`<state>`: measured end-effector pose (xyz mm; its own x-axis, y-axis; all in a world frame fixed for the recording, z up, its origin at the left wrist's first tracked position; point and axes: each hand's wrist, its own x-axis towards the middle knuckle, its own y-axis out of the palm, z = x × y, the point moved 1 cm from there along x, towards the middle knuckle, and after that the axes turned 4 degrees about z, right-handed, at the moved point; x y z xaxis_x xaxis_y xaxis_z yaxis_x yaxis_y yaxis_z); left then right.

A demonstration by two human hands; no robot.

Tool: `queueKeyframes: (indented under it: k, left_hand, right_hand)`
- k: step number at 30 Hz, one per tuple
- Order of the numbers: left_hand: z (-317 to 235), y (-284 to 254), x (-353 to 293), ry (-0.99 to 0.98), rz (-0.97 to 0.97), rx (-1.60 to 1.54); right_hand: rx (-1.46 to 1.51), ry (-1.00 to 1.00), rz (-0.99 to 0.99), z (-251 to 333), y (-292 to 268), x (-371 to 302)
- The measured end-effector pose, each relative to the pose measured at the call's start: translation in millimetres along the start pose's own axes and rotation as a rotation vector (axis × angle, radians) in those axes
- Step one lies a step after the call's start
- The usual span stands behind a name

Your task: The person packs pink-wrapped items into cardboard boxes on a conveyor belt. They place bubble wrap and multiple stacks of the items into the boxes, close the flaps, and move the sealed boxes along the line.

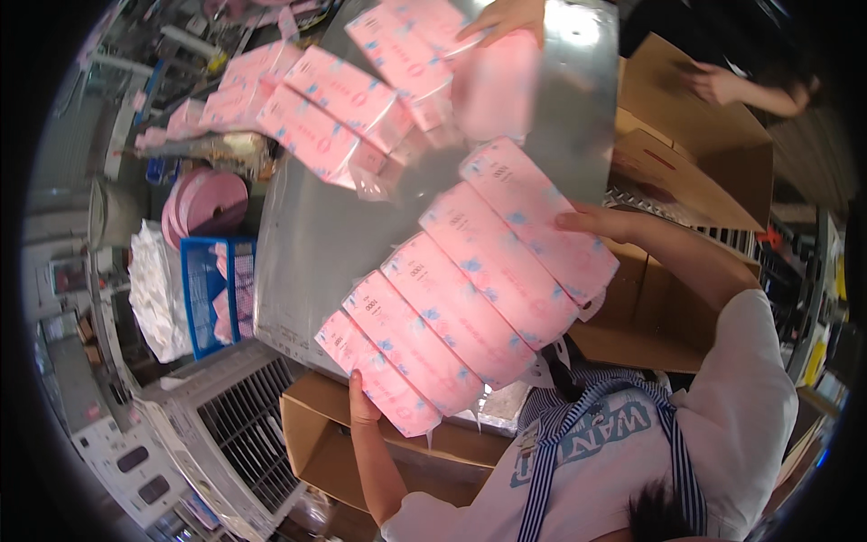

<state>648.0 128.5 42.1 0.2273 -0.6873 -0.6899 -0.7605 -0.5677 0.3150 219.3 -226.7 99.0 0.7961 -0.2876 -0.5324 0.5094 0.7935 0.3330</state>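
A slanted row of several pink tissue packs [461,280] in clear film, printed with blue flowers, is squeezed lengthwise between my two hands. My left hand [363,402] presses on the near-left end pack, fingers mostly behind it. At the far-right end, my right hand [591,221] grips the last pack, its fingertips lying on the printed face. The row is over the near edge of the metal table [307,262], in front of my body. Beyond it, more tissue packs [348,95] lie in a loose group on the table.
Another person's hand [506,20] rests on packs at the far side; a further hand [718,86] is at a cardboard box [695,163] on the right. An open carton [316,443] stands below the table. A blue basket [194,298] and pink rolls [212,203] are left.
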Motion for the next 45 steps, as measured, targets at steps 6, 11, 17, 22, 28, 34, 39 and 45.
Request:
queueKeyframes:
  k: [6,11,17,22,28,34,39,45]
  left_hand:
    - [-22.1,59.1,-10.4,-0.006,0.035,-0.046]
    - [-42.7,143.5,-38.2,-0.295,0.182,-0.098]
    - [-22.8,303.6,-21.9,-0.610,0.435,0.175]
    - [39.4,442.1,50.6,-0.756,0.565,0.521]
    - [223.9,477.9,184.4,0.002,0.526,1.601]
    - [272.1,460.1,143.5,0.782,0.511,2.319]
    - [269.8,473.2,41.1,0.557,0.629,2.248]
    - [322.3,434.2,43.5,0.276,0.665,2.306]
  right_hand:
    - [-0.008,-0.119,-0.015,4.1,11.4,-51.8]
    - [-0.152,0.424,0.259,17.7,-13.7,-156.0]
    - [0.333,0.290,-0.265,-107.3,-62.1,-337.5]
    - [0.490,0.379,-0.647,-184.3,-105.2,-430.5]
    - [-0.877,0.824,-1.063,-293.0,-112.5,-336.5]
    - [-0.916,0.636,-1.238,-376.2,-104.6,-306.5]
    - [-0.828,0.656,-1.065,-376.2,-50.0,-295.6]
    - [-0.762,0.772,-0.866,-401.4,-9.5,-281.6]
